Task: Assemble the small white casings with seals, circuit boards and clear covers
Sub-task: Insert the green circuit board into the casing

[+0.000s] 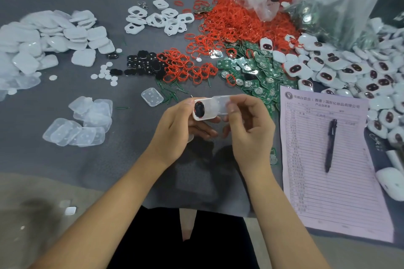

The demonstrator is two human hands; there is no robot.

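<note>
Cover-fitting step in hand. Left hand [175, 129] grips the white casing [202, 111] (black insert showing); right hand [247, 124] pinches a clear cover [222, 105] at its 3 o'clock. Next: align and press closed.

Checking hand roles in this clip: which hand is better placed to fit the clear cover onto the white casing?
Right. The right hand already pinches the clear plastic cover beside the white casing with black insert, which the left hand grips.
</note>
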